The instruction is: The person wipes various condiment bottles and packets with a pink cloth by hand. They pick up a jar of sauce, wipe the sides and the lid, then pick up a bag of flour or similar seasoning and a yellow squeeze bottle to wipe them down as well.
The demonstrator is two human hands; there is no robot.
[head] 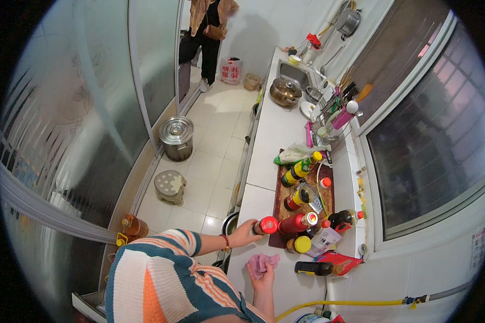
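Note:
My left hand (243, 235) grips a small glass jar with a red lid (268, 225) at the counter's front edge. The jar's contents are mostly hidden by the lid and my fingers. A crumpled pink cloth (262, 264) is in my right hand (262, 278), over the white countertop (242, 258). Just beyond the jar are a red bottle (295, 223) and a jar with a yellow lid (301, 244). A dark sauce bottle (313, 268) lies to the right of the cloth, close to a red packet (343, 261).
A wooden cutting board (283, 198) carries several sauce bottles, among them a yellow-capped one (302, 168). Farther along are a lidded glass pot (285, 93) and a sink (293, 72). A yellow hose (347, 302) crosses the counter. A stool (169, 187), a steel stockpot (177, 137) and a person (208, 36) are behind.

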